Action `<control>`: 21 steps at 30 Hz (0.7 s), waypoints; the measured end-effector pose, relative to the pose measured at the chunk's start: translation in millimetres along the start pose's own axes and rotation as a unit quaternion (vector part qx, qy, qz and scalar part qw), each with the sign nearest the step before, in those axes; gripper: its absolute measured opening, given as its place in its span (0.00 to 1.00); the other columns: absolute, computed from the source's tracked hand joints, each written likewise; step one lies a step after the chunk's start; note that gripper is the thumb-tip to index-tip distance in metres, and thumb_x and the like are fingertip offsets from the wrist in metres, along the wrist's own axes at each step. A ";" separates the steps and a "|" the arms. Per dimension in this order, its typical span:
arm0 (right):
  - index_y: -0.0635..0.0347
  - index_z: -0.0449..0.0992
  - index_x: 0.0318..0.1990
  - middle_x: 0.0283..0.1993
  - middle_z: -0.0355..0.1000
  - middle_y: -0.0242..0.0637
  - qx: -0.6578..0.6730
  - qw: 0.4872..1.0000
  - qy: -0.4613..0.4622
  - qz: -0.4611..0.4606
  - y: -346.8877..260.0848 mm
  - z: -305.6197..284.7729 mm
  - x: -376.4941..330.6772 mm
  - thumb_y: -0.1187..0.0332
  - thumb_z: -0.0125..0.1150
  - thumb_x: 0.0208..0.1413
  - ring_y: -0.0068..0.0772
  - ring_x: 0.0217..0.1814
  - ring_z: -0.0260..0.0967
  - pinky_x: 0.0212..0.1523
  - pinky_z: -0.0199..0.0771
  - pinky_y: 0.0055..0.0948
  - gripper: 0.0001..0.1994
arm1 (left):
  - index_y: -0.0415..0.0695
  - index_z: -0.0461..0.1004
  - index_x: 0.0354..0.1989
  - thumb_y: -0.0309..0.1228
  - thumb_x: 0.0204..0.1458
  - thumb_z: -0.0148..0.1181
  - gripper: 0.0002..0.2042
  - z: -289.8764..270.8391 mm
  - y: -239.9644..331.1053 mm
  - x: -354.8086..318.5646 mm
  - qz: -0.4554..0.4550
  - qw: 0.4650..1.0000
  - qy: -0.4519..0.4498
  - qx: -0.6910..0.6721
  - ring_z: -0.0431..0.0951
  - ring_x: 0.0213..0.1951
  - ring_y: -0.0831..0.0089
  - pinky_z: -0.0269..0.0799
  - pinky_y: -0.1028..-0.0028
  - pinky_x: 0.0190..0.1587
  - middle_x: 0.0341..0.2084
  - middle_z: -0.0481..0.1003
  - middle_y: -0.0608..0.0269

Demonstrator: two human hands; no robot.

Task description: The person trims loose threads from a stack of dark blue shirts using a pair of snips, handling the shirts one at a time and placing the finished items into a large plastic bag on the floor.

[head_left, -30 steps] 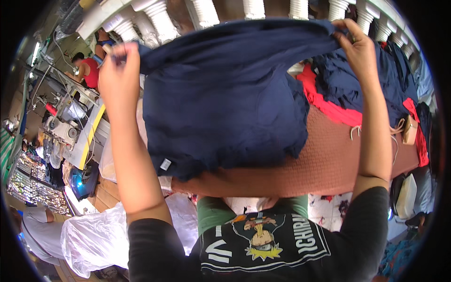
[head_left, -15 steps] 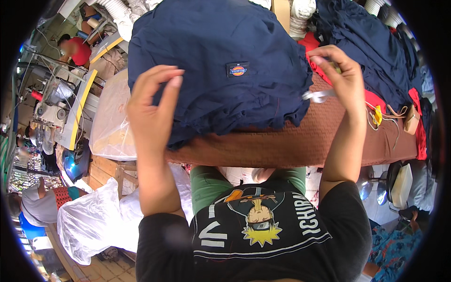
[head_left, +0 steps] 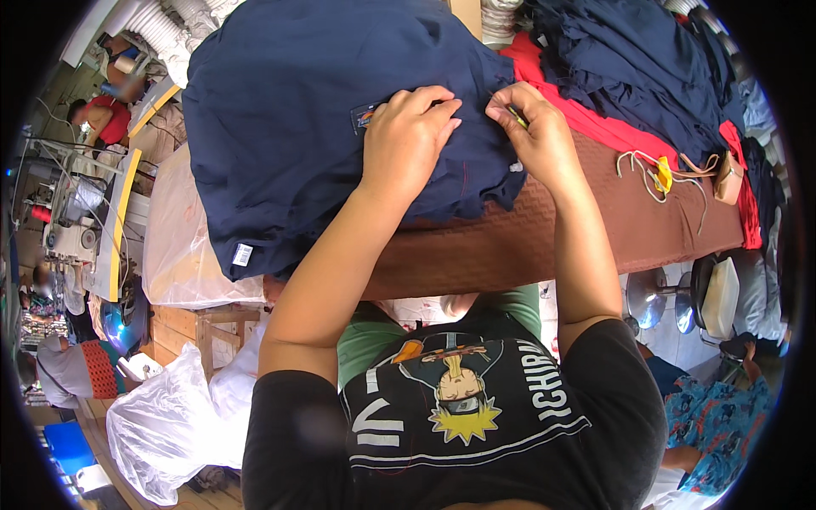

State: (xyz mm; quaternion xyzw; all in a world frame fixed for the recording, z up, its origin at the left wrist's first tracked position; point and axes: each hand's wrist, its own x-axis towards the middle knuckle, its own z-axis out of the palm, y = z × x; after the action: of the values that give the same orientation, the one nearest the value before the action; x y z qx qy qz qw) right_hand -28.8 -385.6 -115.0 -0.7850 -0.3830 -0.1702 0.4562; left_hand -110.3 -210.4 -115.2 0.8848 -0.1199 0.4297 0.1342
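Both hands (head_left: pixel 408 140) on navy garment (head_left: pixel 314 110)

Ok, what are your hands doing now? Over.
Left hand flat on navy blue cloth garment. Right hand pinching small yellow-green thing at its edge. Nothing blocking.

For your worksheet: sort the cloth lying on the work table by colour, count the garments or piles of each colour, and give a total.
Navy garment under the hands: 1
Navy pile at the far right of the table: 1
Red cloth: 1
Brown table cover: 1
Total: 4
The left hand presses on the navy garment; the right hand pinches its edge.
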 end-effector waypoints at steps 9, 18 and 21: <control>0.65 0.77 0.40 0.37 0.75 0.28 0.283 0.951 0.003 0.124 -10.5 -18.0 -13.0 0.70 0.61 0.59 0.18 0.37 0.68 0.43 0.69 0.21 0.07 | 0.48 0.81 0.27 0.32 0.43 0.69 0.05 12.6 5.4 -4.5 -0.020 0.994 -0.013 0.102 0.73 0.35 0.68 0.68 0.66 0.35 0.34 0.75 0.74; 0.62 0.78 0.39 0.34 0.77 0.31 0.225 0.962 -0.007 0.156 30.0 22.4 -25.3 0.69 0.62 0.58 0.18 0.39 0.71 0.44 0.71 0.22 0.07 | 0.42 0.77 0.31 0.30 0.50 0.62 0.05 15.4 1.0 1.9 -0.018 0.982 -0.091 0.162 0.75 0.37 0.65 0.70 0.65 0.38 0.35 0.75 0.67; 0.62 0.77 0.39 0.35 0.77 0.31 0.221 0.963 -0.021 0.151 32.1 16.6 -28.8 0.68 0.63 0.57 0.18 0.38 0.71 0.43 0.71 0.22 0.08 | 0.41 0.75 0.34 0.29 0.55 0.59 0.05 0.2 5.4 1.0 -0.130 0.989 -0.056 -0.040 0.77 0.36 0.67 0.71 0.69 0.41 0.34 0.77 0.62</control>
State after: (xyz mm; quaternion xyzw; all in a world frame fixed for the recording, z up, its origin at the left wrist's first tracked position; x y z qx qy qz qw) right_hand -24.5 -393.7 -160.3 -0.7165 -0.2975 0.0064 0.6309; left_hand -111.3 -215.6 -113.8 0.9094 -0.0286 0.3535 0.2173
